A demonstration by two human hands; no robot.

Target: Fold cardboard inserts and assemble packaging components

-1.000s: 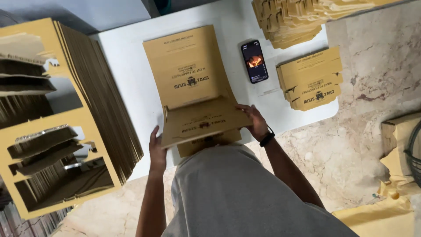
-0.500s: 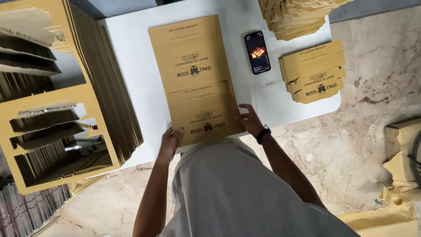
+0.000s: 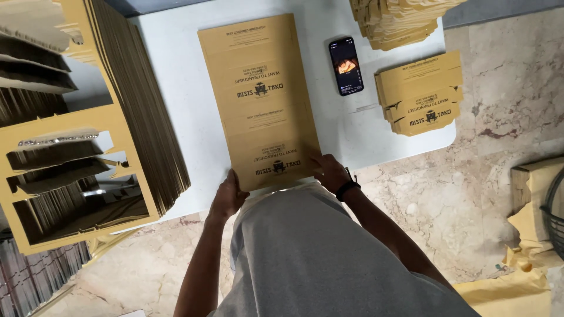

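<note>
Nearest cam: your grey shirt, both forearms out over the table edge. Your left hand grips the near-left corner of the cardboard blank, fingers wrapped on the edge. Your right hand, w/ dark wristband, presses flat on the near-right edge; palm down, not curled round anything, so holding by pressure only.

Change vs a sec ago: near flap was lifted and folded over towards the far end; half a sec ago it was nearly down; now the blank lies fully flat and long on the white table, near end at the table's front edge. Judgement: crease got bent and let back, blank reads pre-creased, no box shape yet.

Counts, near to far:
- hands: 2, both yours, nobody else in view
- flat blank under hands: 1
- big stack of die-cut sheets on your left, standing tall w/ cut-out windows: 1 stack, sheet count too many to tell
- small pile of folded pieces right side of table: 1 pile, several layers, exact no. unclear
- phone, screen lit, between blank and small pile: 1
- far pile of blanks at table's back right, partly cut off: 1

Marble floor w/ yellowish paper scraps lower right.
</note>
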